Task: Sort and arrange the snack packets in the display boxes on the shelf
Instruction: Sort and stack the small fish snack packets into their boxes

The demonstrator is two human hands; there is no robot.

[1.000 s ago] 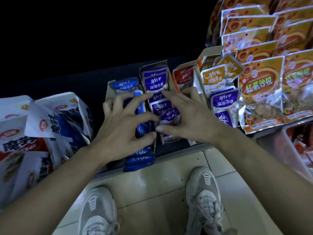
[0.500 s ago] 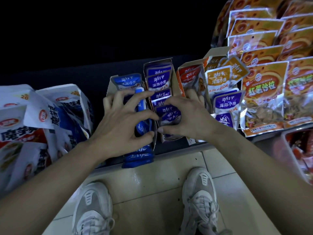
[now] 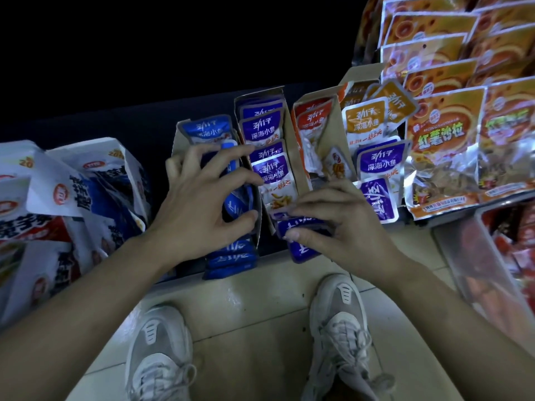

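Several cardboard display boxes stand side by side on the shelf. My left hand point(image 3: 202, 198) curls over the blue snack packets point(image 3: 231, 256) in the left box point(image 3: 179, 140), fingers on top and thumb at the box's right wall. My right hand point(image 3: 341, 224) pinches a small stack of purple packets point(image 3: 301, 230) at the shelf's front edge, just outside the purple box point(image 3: 289, 134). More purple packets point(image 3: 262, 127) stand in that box. A box of red packets point(image 3: 314, 123) comes after it, then yellow packets point(image 3: 363, 120) and purple packets point(image 3: 379, 160) on the right.
Large white and blue snack bags point(image 3: 86, 192) fill the shelf on the left. Big orange bags point(image 3: 445, 149) hang and lean on the right, above a clear bin of red packets point(image 3: 509, 250). Below the shelf edge are the tiled floor and my two grey shoes point(image 3: 338, 328).
My right hand drew back from the purple box toward the shelf's front edge, lifting a small stack of purple packets out. The left hand stayed on the blue packets.
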